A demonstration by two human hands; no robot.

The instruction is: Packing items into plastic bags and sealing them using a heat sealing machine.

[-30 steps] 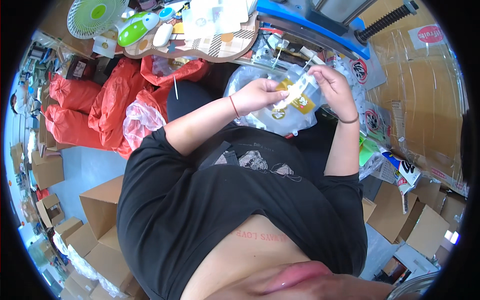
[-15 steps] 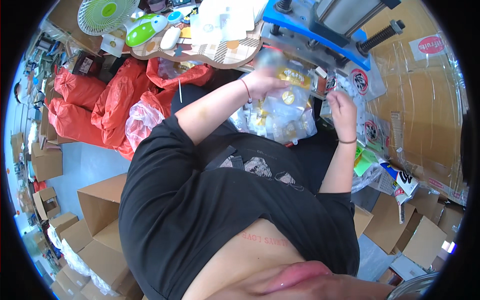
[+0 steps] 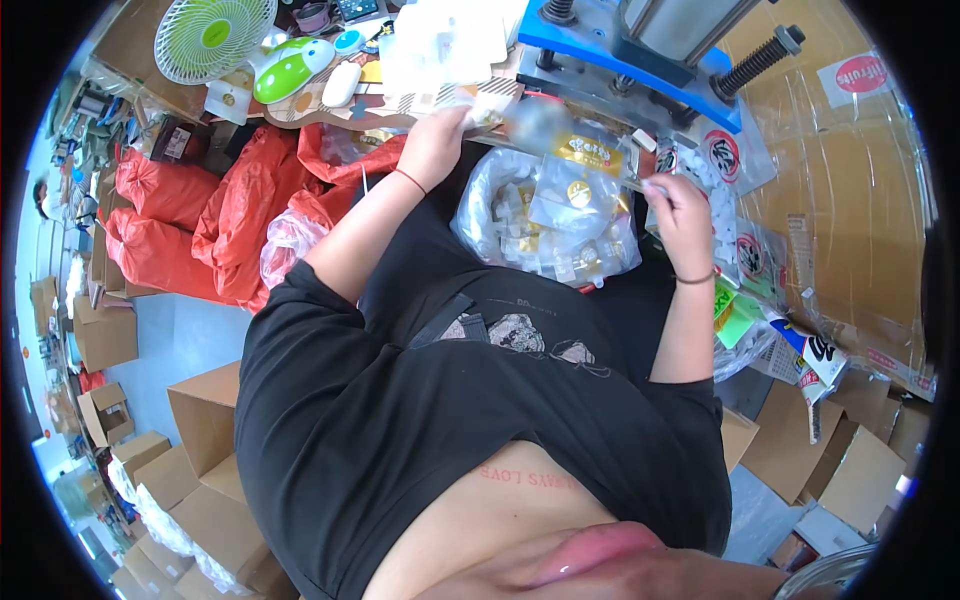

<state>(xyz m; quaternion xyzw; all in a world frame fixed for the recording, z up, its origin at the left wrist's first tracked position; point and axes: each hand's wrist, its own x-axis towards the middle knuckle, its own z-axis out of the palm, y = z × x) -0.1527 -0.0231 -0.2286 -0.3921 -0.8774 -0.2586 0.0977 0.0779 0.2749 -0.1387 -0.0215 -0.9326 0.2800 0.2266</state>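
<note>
My left hand [image 3: 437, 148] is up at the table's near edge, fingers curled toward a small whitish thing smeared by motion; I cannot make out what it is. My right hand [image 3: 683, 225] is closed in a pinch at the right end of a flat clear plastic bag with a yellow printed band [image 3: 590, 152]. That bag lies over or just above an open clear plastic sack [image 3: 480, 205] in front of my lap. Inside the sack are several small clear packets with yellow and white marks [image 3: 580, 255].
A blue-framed press [image 3: 620, 65] with springs stands ahead on the right. On the patterned table [image 3: 290, 108] are a green-and-white fan [image 3: 215, 35], a white mouse [image 3: 341, 84] and papers [image 3: 445, 50]. Red sacks [image 3: 225, 215] lie at left; cardboard boxes [image 3: 205, 420] stand around me.
My left hand has come off the yellow-banded bag and swung left to the table's edge. My right hand has shifted slightly and stays pinched near the bag's right end.
</note>
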